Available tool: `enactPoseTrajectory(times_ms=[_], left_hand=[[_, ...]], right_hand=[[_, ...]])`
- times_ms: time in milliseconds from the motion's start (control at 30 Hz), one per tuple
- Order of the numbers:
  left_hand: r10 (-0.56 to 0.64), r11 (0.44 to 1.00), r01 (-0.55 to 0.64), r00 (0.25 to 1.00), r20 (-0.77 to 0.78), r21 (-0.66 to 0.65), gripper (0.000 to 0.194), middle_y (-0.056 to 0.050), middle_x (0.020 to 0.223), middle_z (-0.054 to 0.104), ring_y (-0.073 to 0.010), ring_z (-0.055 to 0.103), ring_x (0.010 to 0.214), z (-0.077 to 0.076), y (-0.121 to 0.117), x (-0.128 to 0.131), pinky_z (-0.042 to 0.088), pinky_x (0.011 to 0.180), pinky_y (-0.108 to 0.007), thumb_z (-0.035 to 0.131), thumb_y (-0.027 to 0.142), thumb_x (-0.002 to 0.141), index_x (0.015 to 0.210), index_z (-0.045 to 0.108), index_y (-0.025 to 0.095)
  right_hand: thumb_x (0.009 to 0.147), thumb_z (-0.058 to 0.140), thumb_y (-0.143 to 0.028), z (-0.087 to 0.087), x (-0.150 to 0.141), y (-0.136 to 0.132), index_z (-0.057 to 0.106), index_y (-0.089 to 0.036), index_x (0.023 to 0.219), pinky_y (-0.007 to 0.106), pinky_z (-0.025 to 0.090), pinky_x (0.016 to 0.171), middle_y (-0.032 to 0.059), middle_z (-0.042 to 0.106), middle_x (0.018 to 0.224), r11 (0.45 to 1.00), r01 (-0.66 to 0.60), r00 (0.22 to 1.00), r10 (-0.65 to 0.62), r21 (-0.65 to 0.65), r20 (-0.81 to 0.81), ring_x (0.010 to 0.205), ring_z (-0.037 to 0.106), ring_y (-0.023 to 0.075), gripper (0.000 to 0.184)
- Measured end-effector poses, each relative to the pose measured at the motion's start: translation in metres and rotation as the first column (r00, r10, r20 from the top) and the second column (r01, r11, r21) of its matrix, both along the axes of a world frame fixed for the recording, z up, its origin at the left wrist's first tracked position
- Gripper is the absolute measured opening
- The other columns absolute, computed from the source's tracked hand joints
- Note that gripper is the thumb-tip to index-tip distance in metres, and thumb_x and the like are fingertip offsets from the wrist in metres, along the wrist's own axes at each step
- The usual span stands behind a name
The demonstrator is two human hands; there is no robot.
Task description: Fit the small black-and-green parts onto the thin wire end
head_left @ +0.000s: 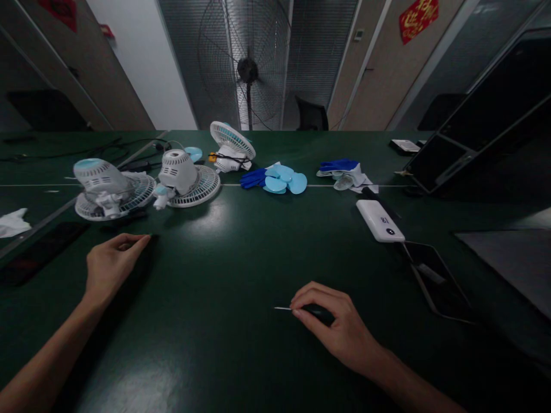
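My right hand (331, 321) is closed round a small screwdriver (319, 313) with a dark handle; its thin metal shaft points left, low over the green table (224, 264). At the left, my left hand (114, 261) is pinched, thumb and fingertips together. Anything between those tips is too small to make out. Nearest to it are two small white fan units, one fan (107, 189) at the far left and another fan (185, 178) beside it, both with their grilles down on the table. A third small fan (232, 146) leans farther back, its grille tilted upward.
Light blue fan blades (284, 179) lie by a blue glove (253, 178). More gloves (342, 167) are to the right. A white power bank (379, 221) and a phone-like device (437, 281) lie on the right, a dark flat object (41, 252) on the left.
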State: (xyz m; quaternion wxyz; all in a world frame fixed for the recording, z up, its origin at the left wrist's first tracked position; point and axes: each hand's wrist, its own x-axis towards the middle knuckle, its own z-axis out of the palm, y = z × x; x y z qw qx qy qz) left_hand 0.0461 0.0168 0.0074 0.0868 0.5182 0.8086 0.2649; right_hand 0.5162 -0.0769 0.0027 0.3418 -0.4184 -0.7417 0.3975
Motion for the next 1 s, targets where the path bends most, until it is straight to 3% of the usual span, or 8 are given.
enactPoseTrajectory(times_ms=[167, 300, 367, 433, 500, 567, 867, 1000], left_hand=[[-0.108, 0.994, 0.108, 0.994, 0.004, 0.011, 0.057, -0.007, 0.106, 0.079, -0.0292, 0.072, 0.092, 0.001, -0.007, 0.018, 0.053, 0.074, -0.031, 0.065, 0.061, 0.082, 0.116, 0.078, 0.017], [-0.353, 0.932, 0.361, 0.924, 0.143, -0.027, 0.046, -0.004, 0.112, 0.079, -0.0270, 0.073, 0.098, -0.002, -0.024, 0.074, 0.056, 0.085, -0.033, 0.067, 0.063, 0.083, 0.108, 0.081, 0.027], [-0.536, 0.818, 0.574, 0.786, 0.309, -0.042, 0.037, -0.007, 0.110, 0.079, -0.0264, 0.073, 0.095, -0.006, -0.038, 0.115, 0.057, 0.082, -0.037, 0.065, 0.059, 0.089, 0.105, 0.081, 0.030], [-0.691, 0.652, 0.758, 0.591, 0.416, 0.008, 0.028, -0.008, 0.103, 0.079, -0.0251, 0.072, 0.093, -0.011, -0.053, 0.155, 0.056, 0.081, -0.038, 0.069, 0.054, 0.089, 0.102, 0.080, 0.032], [-0.776, 0.530, 0.845, 0.449, 0.442, 0.073, 0.020, -0.007, 0.095, 0.077, -0.0232, 0.071, 0.089, -0.015, -0.065, 0.187, 0.055, 0.081, -0.039, 0.071, 0.048, 0.090, 0.099, 0.079, 0.032], [-0.819, 0.460, 0.881, 0.372, 0.436, 0.113, 0.015, -0.006, 0.091, 0.075, -0.0217, 0.068, 0.086, -0.016, -0.073, 0.206, 0.053, 0.079, -0.040, 0.071, 0.043, 0.092, 0.099, 0.076, 0.031], [-0.849, 0.424, 0.899, 0.353, 0.393, 0.111, 0.027, -0.006, 0.108, 0.071, -0.0203, 0.065, 0.102, -0.008, -0.082, 0.206, 0.052, 0.089, -0.035, 0.073, 0.028, 0.091, 0.118, 0.069, 0.025], [-0.856, 0.415, 0.904, 0.351, 0.381, 0.099, 0.017, -0.005, 0.114, 0.068, -0.0198, 0.062, 0.107, -0.011, -0.082, 0.207, 0.051, 0.094, -0.035, 0.070, 0.024, 0.094, 0.111, 0.071, 0.023]], right_hand=[[0.098, 0.069, -0.014, 0.002, -0.001, -0.002, 0.077, -0.022, 0.099, 0.034, 0.058, 0.083, 0.0047, 0.076, 0.099, 1.000, 0.004, 1.000, -0.004, -0.021, -0.010, 0.092, 0.073, 0.0209, 0.012], [0.097, 0.069, -0.013, 0.004, -0.001, -0.001, 0.077, -0.022, 0.100, 0.034, 0.058, 0.084, 0.0047, 0.075, 0.100, 0.999, 0.012, 1.000, -0.013, -0.031, -0.018, 0.093, 0.073, 0.0210, 0.013], [0.097, 0.069, -0.013, 0.004, 0.000, -0.001, 0.077, -0.022, 0.100, 0.034, 0.058, 0.084, 0.0048, 0.075, 0.101, 0.999, 0.027, 0.999, -0.028, -0.027, -0.025, 0.094, 0.073, 0.0211, 0.013], [0.097, 0.069, -0.012, 0.004, 0.001, -0.001, 0.077, -0.022, 0.099, 0.034, 0.058, 0.085, 0.0050, 0.075, 0.100, 0.999, 0.055, 0.998, -0.055, -0.003, -0.041, 0.094, 0.074, 0.0209, 0.013], [0.096, 0.069, -0.011, 0.003, 0.002, -0.002, 0.076, -0.022, 0.098, 0.033, 0.058, 0.084, 0.0051, 0.076, 0.099, 0.997, 0.075, 0.995, -0.073, 0.033, -0.063, 0.093, 0.074, 0.0207, 0.013], [0.095, 0.070, -0.010, 0.002, 0.003, -0.003, 0.076, -0.022, 0.096, 0.033, 0.057, 0.084, 0.0051, 0.076, 0.098, 0.996, 0.071, 0.995, -0.067, 0.055, -0.074, 0.092, 0.074, 0.0204, 0.014], [0.091, 0.072, -0.007, 0.003, 0.007, -0.006, 0.079, -0.020, 0.094, 0.030, 0.058, 0.076, 0.0058, 0.080, 0.092, 0.994, 0.022, 0.998, -0.016, 0.105, -0.059, 0.084, 0.077, 0.0193, 0.015], [0.091, 0.072, -0.007, 0.004, 0.008, -0.008, 0.080, -0.020, 0.091, 0.029, 0.058, 0.074, 0.0052, 0.080, 0.090, 0.994, 0.031, 0.999, -0.027, 0.108, -0.037, 0.081, 0.077, 0.0188, 0.015]])
